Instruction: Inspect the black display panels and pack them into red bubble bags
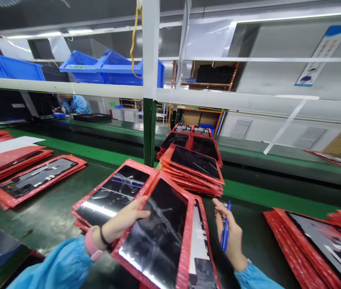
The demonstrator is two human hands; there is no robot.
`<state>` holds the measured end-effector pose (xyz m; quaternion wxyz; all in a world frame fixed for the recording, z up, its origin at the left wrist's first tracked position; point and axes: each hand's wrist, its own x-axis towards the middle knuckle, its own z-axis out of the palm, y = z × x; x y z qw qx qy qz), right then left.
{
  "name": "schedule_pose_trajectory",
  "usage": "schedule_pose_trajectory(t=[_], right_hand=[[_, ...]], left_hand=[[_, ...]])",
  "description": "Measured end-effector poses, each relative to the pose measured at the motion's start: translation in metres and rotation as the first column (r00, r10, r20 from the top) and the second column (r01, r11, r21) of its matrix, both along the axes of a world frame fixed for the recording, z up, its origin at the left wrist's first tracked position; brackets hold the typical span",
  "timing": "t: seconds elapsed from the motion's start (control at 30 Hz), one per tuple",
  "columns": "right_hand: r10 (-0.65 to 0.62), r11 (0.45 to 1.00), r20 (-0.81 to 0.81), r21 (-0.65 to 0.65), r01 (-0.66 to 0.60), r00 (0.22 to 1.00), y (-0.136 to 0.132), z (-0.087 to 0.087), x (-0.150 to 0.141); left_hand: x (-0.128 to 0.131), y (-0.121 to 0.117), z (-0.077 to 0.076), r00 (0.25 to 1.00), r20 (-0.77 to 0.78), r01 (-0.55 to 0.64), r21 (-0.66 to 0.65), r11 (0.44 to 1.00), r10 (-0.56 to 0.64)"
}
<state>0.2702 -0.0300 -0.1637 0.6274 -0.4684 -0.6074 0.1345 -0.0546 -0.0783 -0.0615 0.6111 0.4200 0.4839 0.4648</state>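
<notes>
My left hand (pixel 128 218) grips the left edge of a black glass screen panel (pixel 161 224), which lies on red bubble wrap and is tilted toward me. Beneath its right side another panel (pixel 199 245) shows a pale back with dark parts. A blue pen (pixel 225 230) is held in my right hand (pixel 232 233), to the right of the panels and apart from them. Just behind my left hand, another glossy screen panel (pixel 114 192) rests on red wrap. Farther back rises a stack of red-wrapped screen panels (pixel 193 164).
Red-wrapped panels lie at the left (pixel 39 176) and more stand at the right (pixel 317 245). A white and green post (pixel 150 120) rises beyond the bench (pixel 104 160). Blue bins (pixel 107 68) sit on an overhead rail. A person in blue (pixel 78 105) works at the far left.
</notes>
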Motion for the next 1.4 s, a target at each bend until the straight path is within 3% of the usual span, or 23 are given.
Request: schedule_pose_trajectory(t=[0.13,0.23,0.37,0.53,0.7,0.83,0.9,0.97,1.03,1.13,1.23,1.3,1.33,1.4], right_hand=[[-0.101,0.995,0.238,0.002,0.104,0.966,0.009,-0.018,0.056],[-0.118,0.992,0.377,0.002,0.126,0.919,0.012,-0.029,0.072],[-0.149,0.988,0.476,0.045,0.146,0.867,0.015,-0.032,0.075],[-0.102,0.994,0.532,0.025,0.104,0.841,0.017,-0.025,0.077],[-0.043,0.996,0.479,-0.047,0.074,0.877,0.016,-0.018,0.074],[-0.059,0.989,0.314,-0.111,0.098,0.948,0.009,-0.012,0.068],[-0.071,0.984,0.195,-0.150,0.101,0.978,0.001,-0.006,0.060],[-0.050,0.975,0.065,-0.211,0.063,0.997,-0.010,0.001,0.047],[0.038,0.953,-0.062,-0.299,-0.055,0.997,-0.022,0.008,0.029],[0.194,0.867,-0.229,-0.415,-0.276,0.954,-0.039,0.015,-0.004],[0.294,0.775,-0.343,-0.460,-0.433,0.892,-0.052,0.019,-0.030],[0.326,0.736,-0.371,-0.478,-0.479,0.870,-0.057,0.020,-0.039],[0.331,0.726,-0.367,-0.490,-0.483,0.869,-0.059,0.020,-0.042],[0.319,0.727,-0.327,-0.517,-0.451,0.889,-0.062,0.019,-0.044]], left_hand=[[-0.058,-0.001,0.027,0.995,-0.020,-0.096,-0.003,0.995,0.096],[-0.097,0.008,0.033,0.989,0.030,-0.141,-0.024,0.990,0.142],[-0.133,0.033,0.017,0.983,-0.076,-0.160,0.065,0.985,0.164],[-0.150,0.055,-0.010,0.948,-0.172,-0.252,0.110,0.961,0.268],[-0.151,0.056,-0.005,0.956,-0.164,-0.230,0.084,0.970,0.241],[-0.155,0.050,0.007,0.962,-0.198,-0.185,0.037,0.982,0.189],[-0.159,0.047,0.011,0.903,-0.332,-0.237,0.148,0.960,0.274],[-0.163,0.045,0.014,0.794,-0.460,-0.284,0.298,0.911,0.398],[-0.161,0.041,0.016,0.726,-0.503,-0.297,0.385,0.873,0.469],[-0.136,0.030,0.015,0.761,-0.490,-0.238,0.397,0.887,0.424],[-0.086,0.014,0.003,0.901,-0.382,-0.072,0.334,0.940,0.205],[-0.049,0.002,-0.010,0.969,-0.243,0.084,0.193,0.978,-0.036],[-0.031,-0.004,-0.017,0.981,-0.139,0.154,0.108,0.982,-0.139],[-0.004,-0.013,-0.031,0.974,0.030,0.224,-0.053,0.973,-0.223]])
